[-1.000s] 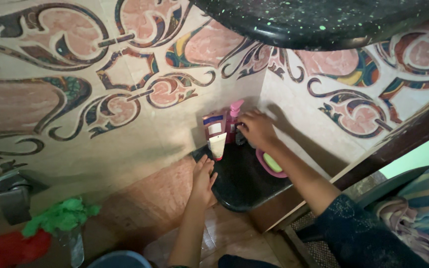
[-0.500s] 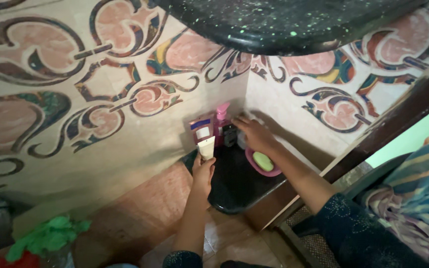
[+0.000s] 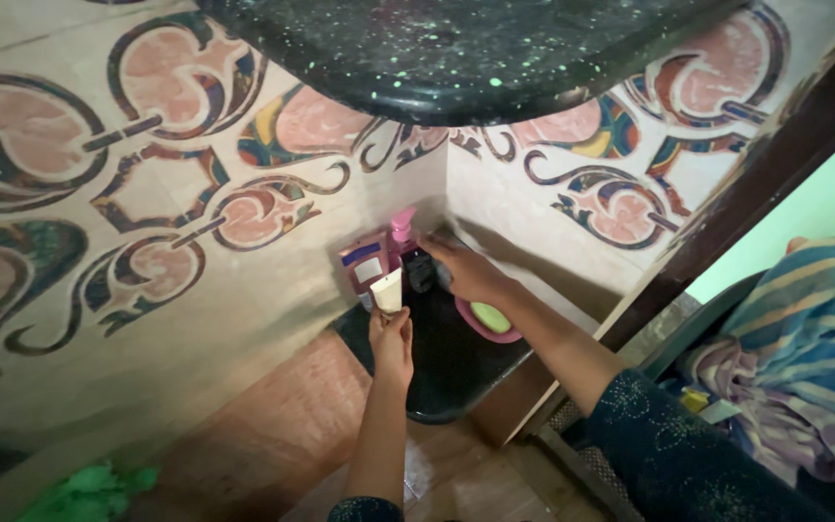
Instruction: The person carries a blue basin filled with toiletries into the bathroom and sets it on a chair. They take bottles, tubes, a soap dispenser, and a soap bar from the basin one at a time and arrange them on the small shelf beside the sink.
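My left hand [image 3: 392, 338] grips a small cream tube [image 3: 388, 291] by its lower end and holds it upright over the dark corner shelf [image 3: 446, 372]. My right hand [image 3: 466, 271] reaches into the corner, fingers resting on a dark bottle [image 3: 419, 271] beside a pink pump bottle [image 3: 401, 232]. A purple and white packet [image 3: 364, 267] stands against the wall behind the tube. A pink soap dish [image 3: 488, 324] with a green soap bar lies under my right wrist.
A black speckled stone slab [image 3: 456, 58] juts out overhead. Patterned tiles cover both walls. A dark door frame [image 3: 756, 184] runs along the right, with striped cloth [image 3: 804, 348] beyond it. Something green [image 3: 89, 493] lies at the lower left.
My left hand has taken hold of the cream tube and lifted it off the shelf. My right hand stays in the corner by the bottles. The view has shifted right.
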